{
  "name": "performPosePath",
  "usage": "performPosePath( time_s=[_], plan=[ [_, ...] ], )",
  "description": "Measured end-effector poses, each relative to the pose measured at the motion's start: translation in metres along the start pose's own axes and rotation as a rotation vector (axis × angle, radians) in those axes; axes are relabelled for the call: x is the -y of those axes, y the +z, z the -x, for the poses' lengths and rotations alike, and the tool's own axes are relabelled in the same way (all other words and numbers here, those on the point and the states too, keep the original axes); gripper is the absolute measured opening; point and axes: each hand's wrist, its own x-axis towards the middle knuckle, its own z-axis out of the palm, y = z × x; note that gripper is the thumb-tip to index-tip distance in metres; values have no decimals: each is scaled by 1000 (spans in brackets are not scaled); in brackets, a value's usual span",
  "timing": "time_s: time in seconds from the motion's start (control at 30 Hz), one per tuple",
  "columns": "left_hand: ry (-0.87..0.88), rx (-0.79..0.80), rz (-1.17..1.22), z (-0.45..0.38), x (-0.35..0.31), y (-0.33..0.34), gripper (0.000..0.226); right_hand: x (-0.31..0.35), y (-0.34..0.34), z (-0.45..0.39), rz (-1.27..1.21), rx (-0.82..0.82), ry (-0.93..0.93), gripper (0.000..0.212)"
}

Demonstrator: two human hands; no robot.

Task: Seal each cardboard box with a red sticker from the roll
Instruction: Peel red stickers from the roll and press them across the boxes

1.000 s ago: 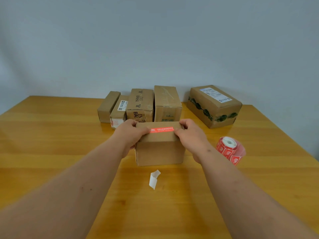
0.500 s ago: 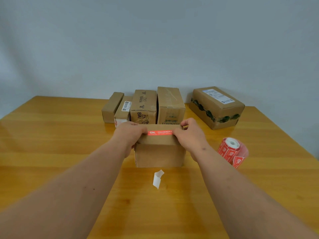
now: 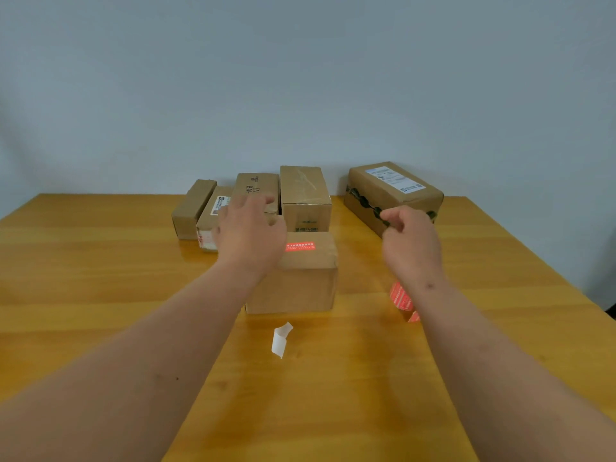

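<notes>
A small cardboard box (image 3: 300,285) stands in the middle of the wooden table, with a red sticker (image 3: 300,247) stuck across its top. My left hand (image 3: 248,235) hovers over the box's left top edge, fingers spread, holding nothing. My right hand (image 3: 411,243) is lifted to the right of the box, fingers loosely curled and empty. The roll of red stickers (image 3: 401,298) lies right of the box, mostly hidden behind my right forearm.
Several cardboard boxes (image 3: 305,198) stand in a row at the back. A larger box with green tape (image 3: 393,195) sits at the back right. A white backing strip (image 3: 280,340) lies in front of the near box. The table edge (image 3: 550,271) runs along the right.
Both hands have let go of the sticker and box top. The left hand has lifted forward and the right hand has moved off to the right.
</notes>
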Motion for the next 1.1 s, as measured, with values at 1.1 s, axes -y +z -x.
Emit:
performPosePath(
  time_s=[1.1],
  plan=[
    [417, 572, -96, 74, -97, 103, 28, -103, -63, 17, 167, 369, -225, 25]
  ],
)
